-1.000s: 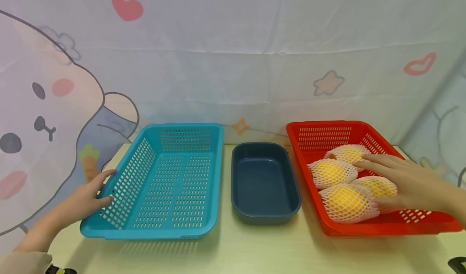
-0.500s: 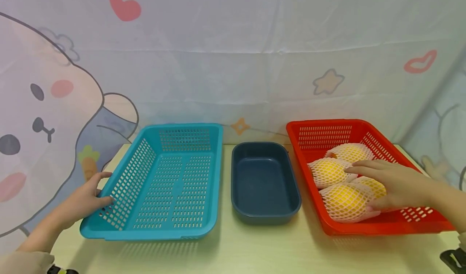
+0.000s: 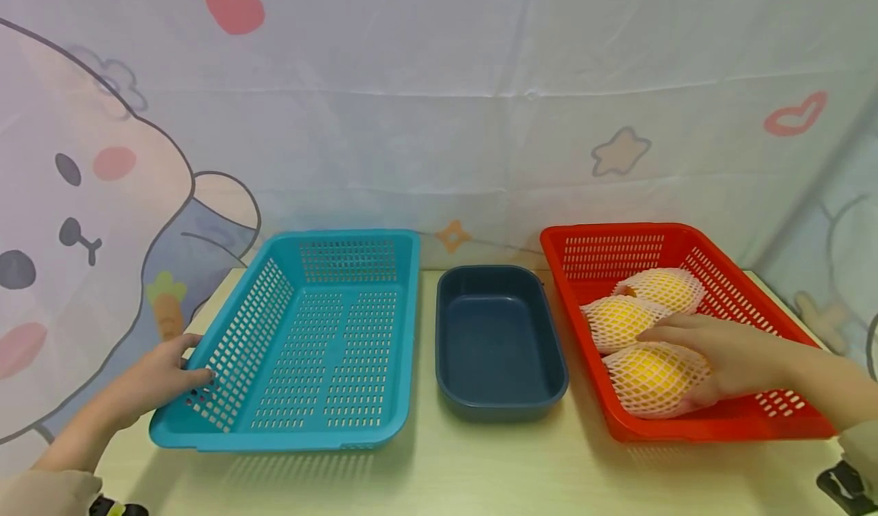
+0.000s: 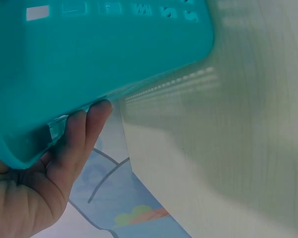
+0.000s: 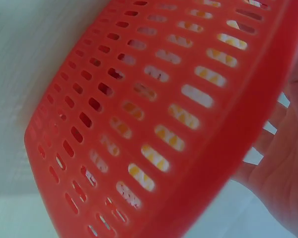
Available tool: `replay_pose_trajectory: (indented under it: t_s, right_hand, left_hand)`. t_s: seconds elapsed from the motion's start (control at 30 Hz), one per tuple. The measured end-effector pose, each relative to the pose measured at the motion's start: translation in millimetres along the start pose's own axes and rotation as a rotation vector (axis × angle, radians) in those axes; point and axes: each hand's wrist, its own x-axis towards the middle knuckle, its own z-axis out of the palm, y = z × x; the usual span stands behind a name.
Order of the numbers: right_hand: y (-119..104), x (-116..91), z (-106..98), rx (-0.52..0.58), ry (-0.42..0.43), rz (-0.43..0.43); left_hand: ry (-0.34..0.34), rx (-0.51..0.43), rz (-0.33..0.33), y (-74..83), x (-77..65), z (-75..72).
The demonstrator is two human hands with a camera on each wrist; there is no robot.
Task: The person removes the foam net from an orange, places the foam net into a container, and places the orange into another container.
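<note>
My left hand (image 3: 154, 379) grips the left rim of the teal basket (image 3: 274, 440), thumb over the rim and fingers outside. In the left wrist view those fingers (image 4: 74, 134) lie against the outer wall of the basket (image 4: 99, 54). Over in the red basket (image 3: 720, 428), my right hand (image 3: 741, 360) curls round the front yellow fruit (image 3: 652, 379), which is wrapped in white foam net. Two similar fruits show behind it, one at the left (image 3: 617, 322) and one farther back (image 3: 665, 287). The basket's red wall (image 5: 154, 109) hides most of the hand's work in the right wrist view.
A dark blue rectangular tub (image 3: 501, 348) stands between the two baskets on the pale table (image 3: 473, 470). Behind everything hangs a cartoon-printed cloth (image 3: 411, 142).
My right hand has moved left and down onto the front fruit, now covering the fruit beside it. The left hand stays at the teal basket's rim.
</note>
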Motion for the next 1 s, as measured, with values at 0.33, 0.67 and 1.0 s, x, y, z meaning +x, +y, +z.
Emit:
replay_pose_trajectory:
  t_s: [0.33, 0.67, 1.0]
  right_hand:
    - [-5.6, 11.6, 1.4, 0.066, -0.174, 0.054]
    - [-7.5, 27.2, -13.5, 0.206, -0.365, 0.104]
    - [-9.9, 41.0, -11.2, 0.300, -0.481, 0.199]
  left_hand:
    - [0.010, 0.036, -0.001, 1.4, 2.6, 0.5]
    - [0.019, 0.058, 0.016, 1.2, 2.1, 1.0]
    - [0.019, 0.085, 0.014, -0.5, 1.6, 0.7]
